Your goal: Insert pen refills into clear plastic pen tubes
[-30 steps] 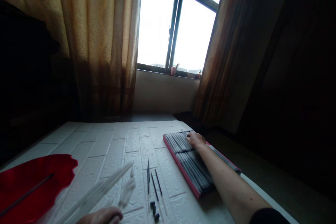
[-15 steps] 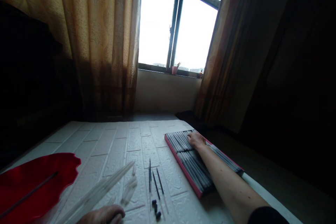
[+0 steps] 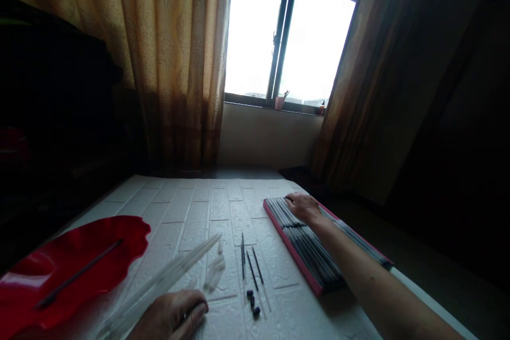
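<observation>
My right hand [image 3: 303, 208] lies over the far end of a red-edged box [image 3: 292, 253] packed with rows of grey pens [image 3: 311, 255]. Its fingers curl down on the pens, and whatever they hold is hidden. At the lower edge, my left hand [image 3: 171, 316] rests on the table with its fingers bent in and the thumb close to them; what it may hold cannot be made out. Beside it lie long clear tubes [image 3: 175, 271] and short clear pieces [image 3: 215, 272]. Dark-tipped pen refills [image 3: 252, 270] and small black caps [image 3: 252, 302] lie between the hands.
A wavy-edged red plate [image 3: 131, 234] at the left holds one dark pen [image 3: 87, 268]. The white brick-patterned tabletop [image 3: 223, 204] ends near the box on the right. Beyond it are a curtain [image 3: 171, 64] and a window with a pink cup [image 3: 279, 102] on the sill.
The view has turned slightly left, so the table and things appear farther right. More of my left hand shows now. My right hand is still at the box's far end.
</observation>
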